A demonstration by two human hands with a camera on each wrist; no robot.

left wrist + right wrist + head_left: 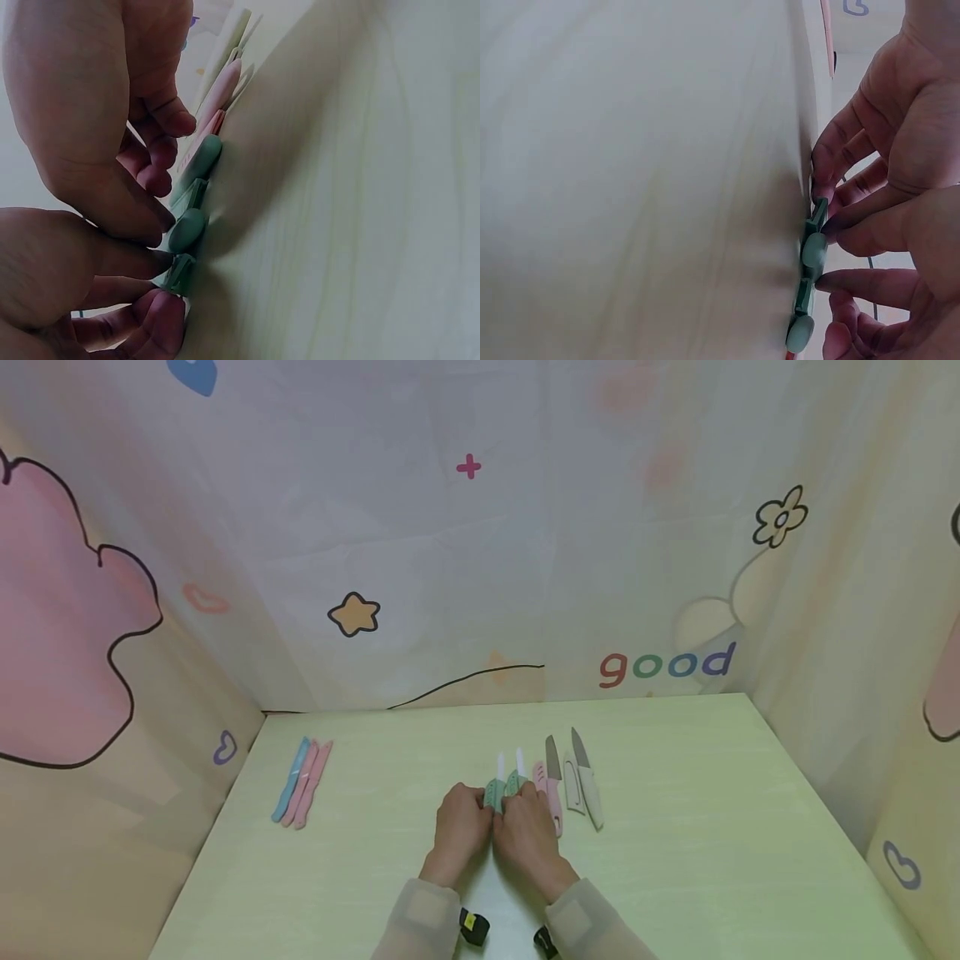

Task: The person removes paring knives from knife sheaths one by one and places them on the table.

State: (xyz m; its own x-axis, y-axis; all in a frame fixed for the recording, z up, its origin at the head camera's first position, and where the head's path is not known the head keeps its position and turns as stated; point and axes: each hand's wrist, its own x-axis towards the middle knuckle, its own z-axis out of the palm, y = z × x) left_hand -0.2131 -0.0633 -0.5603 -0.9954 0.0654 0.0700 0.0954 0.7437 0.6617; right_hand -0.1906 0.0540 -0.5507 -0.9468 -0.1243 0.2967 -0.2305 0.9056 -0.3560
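Two green-handled paring knives with white blades (501,765) lie side by side, points away from me, each with a green sheath (492,795) on its left. My left hand (461,821) pinches the leftmost green sheath (178,274) between thumb and fingers. Close against it, my right hand (528,831) pinches the leftmost green knife handle (814,251); its other fingers hang loosely curled. The second green handle (201,159) lies just right of its own sheath (803,296). In the head view both hands cover the green handles.
To the right lie a pink knife (553,785) with its pink sheath (538,773), and a white knife (589,789) beside a white sheath (573,787). At the table's left are a blue knife (289,785) and two pink knives (312,787) in a row. A printed curtain (420,527) encloses the table.
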